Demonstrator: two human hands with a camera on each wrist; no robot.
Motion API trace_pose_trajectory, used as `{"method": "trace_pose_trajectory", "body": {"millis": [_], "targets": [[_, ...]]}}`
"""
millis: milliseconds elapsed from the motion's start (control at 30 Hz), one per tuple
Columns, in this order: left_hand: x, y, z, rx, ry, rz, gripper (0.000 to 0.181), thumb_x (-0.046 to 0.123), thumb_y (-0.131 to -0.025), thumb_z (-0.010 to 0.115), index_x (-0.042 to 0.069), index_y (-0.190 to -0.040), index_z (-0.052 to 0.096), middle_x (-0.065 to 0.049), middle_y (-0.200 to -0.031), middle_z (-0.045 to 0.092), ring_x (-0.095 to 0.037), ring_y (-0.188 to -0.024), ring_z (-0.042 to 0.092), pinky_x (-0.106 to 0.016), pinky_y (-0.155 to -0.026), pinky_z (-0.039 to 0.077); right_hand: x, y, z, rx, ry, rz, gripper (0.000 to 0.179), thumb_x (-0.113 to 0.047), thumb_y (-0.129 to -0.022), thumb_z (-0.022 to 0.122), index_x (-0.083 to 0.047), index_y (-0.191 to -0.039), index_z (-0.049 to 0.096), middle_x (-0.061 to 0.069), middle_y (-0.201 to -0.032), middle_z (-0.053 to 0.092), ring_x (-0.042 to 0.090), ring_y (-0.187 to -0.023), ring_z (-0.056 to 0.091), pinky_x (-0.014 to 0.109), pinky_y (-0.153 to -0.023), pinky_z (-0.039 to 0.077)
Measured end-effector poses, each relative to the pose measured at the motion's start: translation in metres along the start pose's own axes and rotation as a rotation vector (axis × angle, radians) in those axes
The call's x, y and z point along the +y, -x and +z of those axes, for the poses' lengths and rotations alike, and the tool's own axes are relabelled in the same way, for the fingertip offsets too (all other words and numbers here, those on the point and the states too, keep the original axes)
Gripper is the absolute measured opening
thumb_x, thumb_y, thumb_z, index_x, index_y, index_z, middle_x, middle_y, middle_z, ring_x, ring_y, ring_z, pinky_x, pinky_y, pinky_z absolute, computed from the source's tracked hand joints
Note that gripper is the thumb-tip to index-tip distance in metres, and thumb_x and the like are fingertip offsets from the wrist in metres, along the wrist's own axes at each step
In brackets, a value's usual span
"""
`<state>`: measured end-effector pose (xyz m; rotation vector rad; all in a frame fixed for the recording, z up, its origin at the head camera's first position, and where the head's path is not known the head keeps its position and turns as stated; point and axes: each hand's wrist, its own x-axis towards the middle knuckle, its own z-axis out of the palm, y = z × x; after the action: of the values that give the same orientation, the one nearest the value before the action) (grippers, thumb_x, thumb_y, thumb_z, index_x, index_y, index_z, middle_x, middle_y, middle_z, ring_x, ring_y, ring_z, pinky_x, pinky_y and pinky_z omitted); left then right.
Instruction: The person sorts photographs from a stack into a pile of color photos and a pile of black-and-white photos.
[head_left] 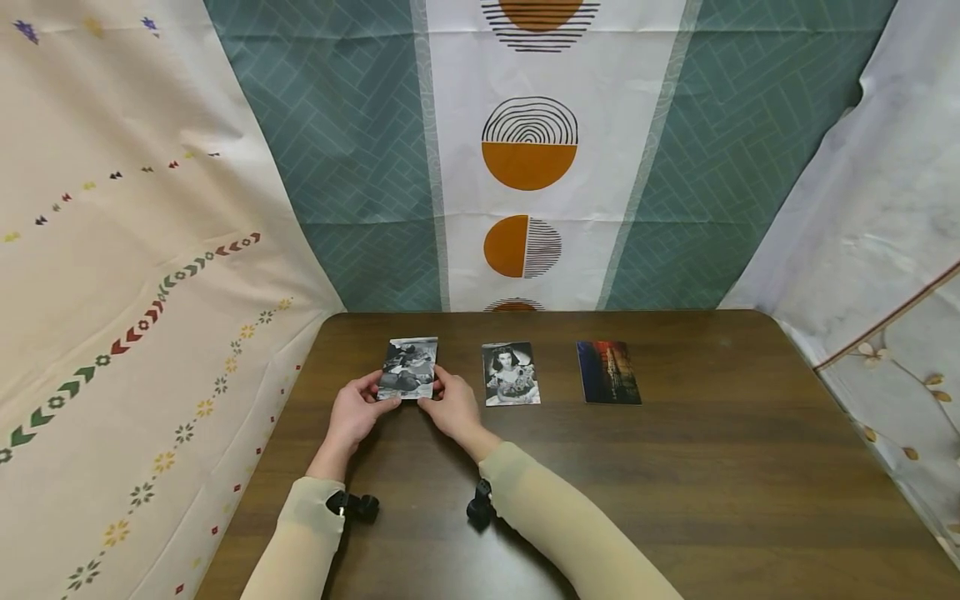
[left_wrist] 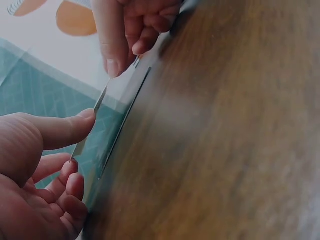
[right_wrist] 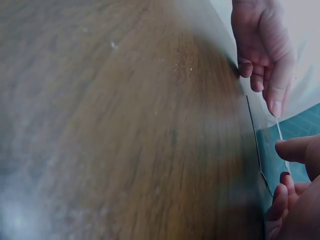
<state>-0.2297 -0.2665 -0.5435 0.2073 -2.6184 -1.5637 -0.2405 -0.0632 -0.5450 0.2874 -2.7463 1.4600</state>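
Both hands hold a black-and-white photo card (head_left: 407,367) by its lower corners, at the left part of the table. My left hand (head_left: 358,410) pinches its left side, thumb on top and fingers beneath. On the other side my right hand (head_left: 454,407) pinches it the same way. Seen edge-on in the left wrist view, the card (left_wrist: 101,97) is a thin strip above the tabletop, between the left thumb (left_wrist: 67,131) and the right thumb (left_wrist: 114,47). The right wrist view also shows the card's edge (right_wrist: 279,131) between the two hands.
On the brown wooden table (head_left: 675,500) a black-and-white portrait card (head_left: 512,374) lies right of the hands. Farther right lies a blue and red card (head_left: 609,372). Patterned cloths hang behind the table (head_left: 375,167) and along both sides. Each sleeve carries a black wrist camera.
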Motion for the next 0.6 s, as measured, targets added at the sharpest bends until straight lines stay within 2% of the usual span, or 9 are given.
{"method": "trace_pose_trajectory", "body": {"millis": [167,333,433,600], "targets": [[-0.0032,-0.0036,0.0004,-0.004,-0.009,-0.008,0.070,0.009,-0.085,0.091,-0.004,-0.147,0.061,-0.016,-0.111,0.059,-0.021,-0.089,0.050,-0.025,-0.070,0.041,-0.0009,-0.0005,0.0007,-0.007,0.062,0.004,0.070,-0.021,-0.090,0.085,-0.006,-0.153,0.059,0.000,-0.105,0.069,0.010,-0.084,0.057,0.030,-0.076,0.050],[-0.0056,-0.0050,0.0008,-0.020,-0.034,-0.016,0.069,0.006,-0.083,0.091,-0.006,-0.145,0.062,-0.017,-0.111,0.059,-0.022,-0.087,0.052,-0.025,-0.068,0.041,-0.0014,0.0011,0.0014,-0.014,0.136,0.022,0.069,-0.025,-0.090,0.085,-0.009,-0.152,0.061,-0.002,-0.105,0.069,0.020,-0.098,0.065,0.038,-0.084,0.054],[-0.0065,-0.0049,0.0012,-0.031,-0.056,-0.022,0.069,0.006,-0.084,0.090,-0.007,-0.145,0.061,-0.018,-0.112,0.060,-0.022,-0.088,0.052,-0.025,-0.068,0.041,-0.0032,0.0011,0.0005,-0.030,0.174,0.038,0.069,-0.027,-0.089,0.085,-0.011,-0.152,0.061,-0.004,-0.104,0.069,0.023,-0.102,0.066,0.039,-0.084,0.054],[-0.0049,-0.0051,0.0019,-0.023,-0.128,-0.010,0.069,0.008,-0.083,0.091,-0.008,-0.143,0.063,-0.019,-0.112,0.062,-0.028,-0.095,0.056,-0.031,-0.076,0.043,-0.0061,-0.0011,-0.0012,-0.060,0.232,0.052,0.068,-0.029,-0.089,0.085,-0.011,-0.151,0.063,-0.004,-0.100,0.067,0.023,-0.102,0.065,0.038,-0.083,0.054]]}}
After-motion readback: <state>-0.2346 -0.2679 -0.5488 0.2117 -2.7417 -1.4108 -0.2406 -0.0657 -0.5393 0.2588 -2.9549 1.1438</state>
